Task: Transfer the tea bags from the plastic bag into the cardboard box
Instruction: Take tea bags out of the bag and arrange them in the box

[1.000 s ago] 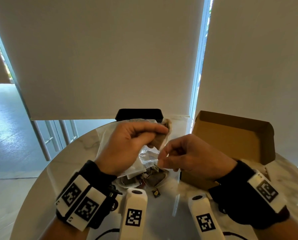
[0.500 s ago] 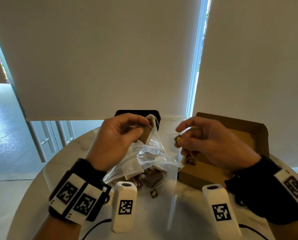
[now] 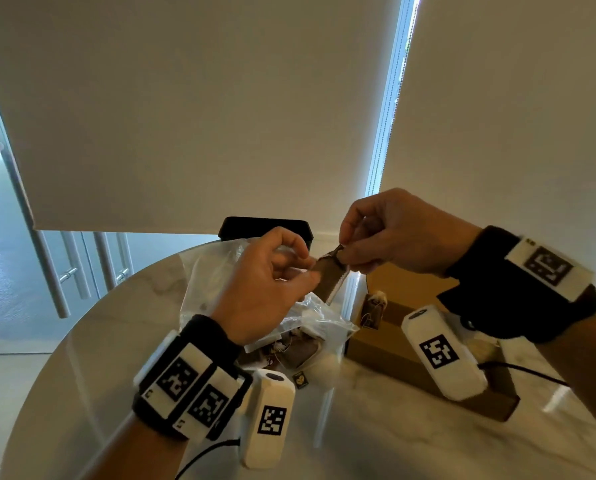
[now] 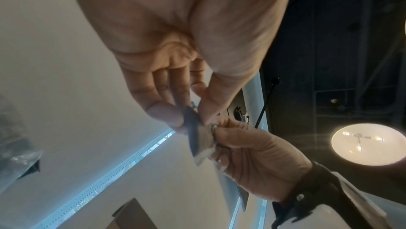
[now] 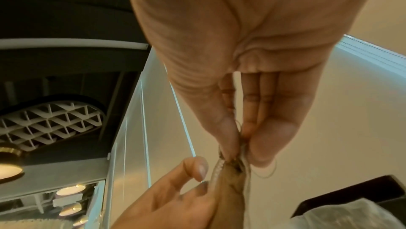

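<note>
A brown tea bag (image 3: pixel 328 281) hangs in the air between both hands, above the clear plastic bag (image 3: pixel 216 271). My left hand (image 3: pixel 312 270) pinches its lower left part. My right hand (image 3: pixel 344 255) pinches its top corner, where the string is. The left wrist view shows both grips on the tea bag (image 4: pixel 198 140), and the right wrist view shows the thumb and fingers closed on its top (image 5: pixel 230 186). The open cardboard box (image 3: pixel 386 344) stands to the right, with another tea bag (image 3: pixel 372 310) at its left inner side. More tea bags lie inside the plastic bag.
The round marble table (image 3: pixel 376 427) carries everything. A loose tea tag (image 3: pixel 300 379) lies in front of the plastic bag. A black object (image 3: pixel 265 226) stands behind the bag at the table's far edge. Roller blinds hang beyond.
My right hand let a tea bag go at the box, then came back left and pinched the tea bag my left hand holds up. The left hand stayed above the plastic bag.
</note>
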Demonstrator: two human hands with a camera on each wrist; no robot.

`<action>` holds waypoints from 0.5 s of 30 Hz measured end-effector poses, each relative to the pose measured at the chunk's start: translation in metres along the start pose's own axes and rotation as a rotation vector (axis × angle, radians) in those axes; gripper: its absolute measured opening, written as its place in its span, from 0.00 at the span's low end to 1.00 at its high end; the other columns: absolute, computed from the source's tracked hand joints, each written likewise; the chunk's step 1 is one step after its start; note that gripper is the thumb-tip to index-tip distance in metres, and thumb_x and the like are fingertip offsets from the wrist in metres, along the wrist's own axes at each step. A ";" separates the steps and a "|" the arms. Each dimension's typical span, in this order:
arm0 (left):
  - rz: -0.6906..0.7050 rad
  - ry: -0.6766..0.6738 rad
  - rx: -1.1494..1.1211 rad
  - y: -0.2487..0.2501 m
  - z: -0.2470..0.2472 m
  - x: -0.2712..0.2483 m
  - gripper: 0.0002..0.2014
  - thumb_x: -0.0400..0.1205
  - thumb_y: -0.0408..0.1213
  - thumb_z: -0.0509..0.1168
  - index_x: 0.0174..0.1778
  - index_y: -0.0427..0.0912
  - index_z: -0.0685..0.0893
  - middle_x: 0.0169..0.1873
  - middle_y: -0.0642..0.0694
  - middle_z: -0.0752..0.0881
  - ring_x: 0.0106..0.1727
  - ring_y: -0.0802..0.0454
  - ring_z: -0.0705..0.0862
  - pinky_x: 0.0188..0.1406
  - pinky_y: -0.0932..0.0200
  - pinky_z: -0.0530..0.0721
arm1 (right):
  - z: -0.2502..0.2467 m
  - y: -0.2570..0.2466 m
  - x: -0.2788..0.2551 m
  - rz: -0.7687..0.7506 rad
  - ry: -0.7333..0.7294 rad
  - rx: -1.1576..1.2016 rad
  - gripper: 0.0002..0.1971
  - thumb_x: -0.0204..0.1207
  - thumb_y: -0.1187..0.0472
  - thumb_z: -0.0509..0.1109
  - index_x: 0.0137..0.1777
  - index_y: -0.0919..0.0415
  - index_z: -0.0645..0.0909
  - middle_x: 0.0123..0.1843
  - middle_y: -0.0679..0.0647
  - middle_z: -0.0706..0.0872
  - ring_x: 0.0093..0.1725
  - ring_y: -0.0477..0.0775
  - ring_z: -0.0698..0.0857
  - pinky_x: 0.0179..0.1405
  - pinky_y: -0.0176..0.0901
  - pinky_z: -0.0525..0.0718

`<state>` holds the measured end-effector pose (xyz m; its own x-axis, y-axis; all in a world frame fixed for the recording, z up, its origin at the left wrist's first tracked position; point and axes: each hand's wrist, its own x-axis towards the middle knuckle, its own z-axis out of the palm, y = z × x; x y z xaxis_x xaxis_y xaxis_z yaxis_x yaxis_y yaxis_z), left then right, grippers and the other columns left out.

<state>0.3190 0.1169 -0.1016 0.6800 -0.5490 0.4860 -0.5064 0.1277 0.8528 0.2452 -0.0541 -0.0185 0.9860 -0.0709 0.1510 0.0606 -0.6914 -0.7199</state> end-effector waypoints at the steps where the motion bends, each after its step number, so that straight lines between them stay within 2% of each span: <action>1: -0.012 -0.009 0.020 -0.001 0.000 -0.001 0.09 0.75 0.28 0.71 0.46 0.43 0.78 0.40 0.48 0.90 0.40 0.48 0.88 0.40 0.56 0.88 | -0.004 0.002 0.001 0.009 0.001 -0.042 0.06 0.70 0.68 0.77 0.44 0.60 0.85 0.34 0.54 0.91 0.31 0.47 0.88 0.33 0.35 0.85; 4: -0.013 -0.013 0.108 -0.006 -0.002 -0.001 0.08 0.75 0.34 0.72 0.45 0.47 0.80 0.45 0.50 0.89 0.42 0.50 0.88 0.41 0.57 0.87 | -0.017 0.018 0.007 0.050 0.008 -0.234 0.07 0.71 0.67 0.77 0.45 0.56 0.86 0.36 0.55 0.91 0.31 0.48 0.87 0.36 0.42 0.88; 6: -0.009 0.000 0.136 -0.007 -0.004 0.000 0.06 0.75 0.36 0.72 0.45 0.48 0.82 0.45 0.52 0.88 0.42 0.52 0.87 0.40 0.59 0.85 | -0.020 0.034 0.013 0.104 0.006 -0.357 0.07 0.71 0.67 0.76 0.44 0.54 0.87 0.34 0.52 0.90 0.30 0.48 0.85 0.38 0.47 0.87; 8: -0.003 0.011 0.158 -0.007 -0.005 0.000 0.05 0.76 0.37 0.72 0.44 0.48 0.83 0.45 0.54 0.88 0.41 0.52 0.87 0.41 0.60 0.85 | -0.018 0.052 0.018 0.166 -0.008 -0.454 0.07 0.71 0.65 0.75 0.41 0.50 0.87 0.30 0.45 0.88 0.28 0.42 0.84 0.33 0.40 0.83; 10: 0.004 0.019 0.169 -0.008 -0.005 0.001 0.05 0.75 0.37 0.72 0.44 0.48 0.83 0.43 0.55 0.88 0.40 0.52 0.87 0.42 0.60 0.86 | -0.013 0.068 0.022 0.222 -0.043 -0.518 0.08 0.71 0.65 0.75 0.41 0.49 0.88 0.30 0.43 0.87 0.28 0.39 0.83 0.32 0.35 0.79; 15: 0.004 0.023 0.169 -0.012 -0.006 0.001 0.05 0.76 0.38 0.72 0.43 0.50 0.83 0.42 0.56 0.86 0.39 0.51 0.86 0.40 0.62 0.85 | -0.003 0.096 0.032 0.309 -0.131 -0.635 0.08 0.72 0.64 0.75 0.38 0.48 0.87 0.35 0.42 0.86 0.35 0.41 0.82 0.38 0.37 0.82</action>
<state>0.3295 0.1199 -0.1103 0.6890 -0.5295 0.4948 -0.5894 -0.0120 0.8078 0.2823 -0.1245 -0.0809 0.9564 -0.2715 -0.1073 -0.2871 -0.9414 -0.1770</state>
